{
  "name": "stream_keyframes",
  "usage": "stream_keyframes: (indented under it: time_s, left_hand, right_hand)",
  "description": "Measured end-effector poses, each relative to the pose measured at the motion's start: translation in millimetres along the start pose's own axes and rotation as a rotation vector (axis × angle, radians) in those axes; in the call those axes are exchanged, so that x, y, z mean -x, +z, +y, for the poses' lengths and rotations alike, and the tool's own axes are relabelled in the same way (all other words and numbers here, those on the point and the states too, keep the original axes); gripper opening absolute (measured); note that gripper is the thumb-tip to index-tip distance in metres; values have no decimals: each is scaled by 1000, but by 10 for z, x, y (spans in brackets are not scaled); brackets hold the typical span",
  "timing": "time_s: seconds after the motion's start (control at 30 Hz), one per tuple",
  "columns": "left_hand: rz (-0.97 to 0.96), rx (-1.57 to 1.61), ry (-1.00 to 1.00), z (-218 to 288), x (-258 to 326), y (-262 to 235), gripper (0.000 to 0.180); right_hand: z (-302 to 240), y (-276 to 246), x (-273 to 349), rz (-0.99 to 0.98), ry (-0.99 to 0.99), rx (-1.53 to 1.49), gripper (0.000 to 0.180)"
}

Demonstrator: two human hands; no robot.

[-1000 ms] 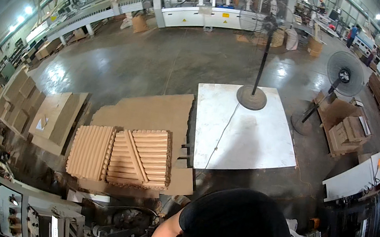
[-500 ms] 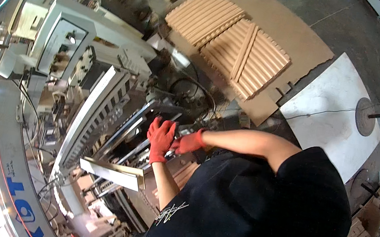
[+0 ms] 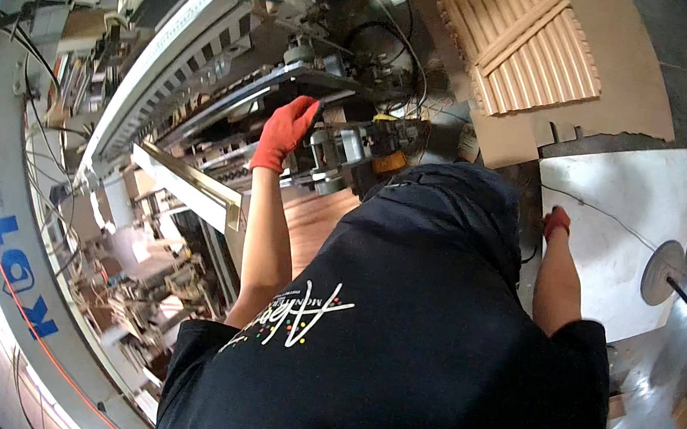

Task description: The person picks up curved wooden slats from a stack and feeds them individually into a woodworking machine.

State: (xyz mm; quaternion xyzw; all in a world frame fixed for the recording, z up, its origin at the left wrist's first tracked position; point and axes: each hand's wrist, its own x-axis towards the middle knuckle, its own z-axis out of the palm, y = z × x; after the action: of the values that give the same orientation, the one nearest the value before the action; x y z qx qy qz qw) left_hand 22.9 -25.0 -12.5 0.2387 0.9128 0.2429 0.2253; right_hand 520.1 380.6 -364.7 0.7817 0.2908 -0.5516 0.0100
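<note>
My left hand, in a red glove, is raised at the near side of a machine. Its fingers reach toward a long dark metal rail, and I see nothing held in them. Whether the fingertips touch the rail is unclear. Metal cylinders and fittings sit just right of the glove. My right hand, also red-gloved, hangs out to my right, in front of a white board. Only a small part of that glove shows, and its fingers cannot be made out.
Ribbed wooden strips lie in rows on brown cardboard ahead. A round base with a dark pole stands on the white board. Left of my left arm runs a pale bar; a machine beam curves beyond it.
My hands were together at the machine; now they are apart. The right has swung back to my right side, while the left stays by the rail. My view has shifted and turned.
</note>
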Motion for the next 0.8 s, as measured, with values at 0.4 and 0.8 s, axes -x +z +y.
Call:
stream_keyframes:
  time_s: [0.4,0.8]
  left_hand:
    - [80,-185,-297,332,50,-20,56]
    - [40,-159,-307,243,73,-8,60]
  right_hand:
    - [494,-193,-627,-748,-105,-144,20]
    - [-2198,1421,1652,-721,-949,527,31]
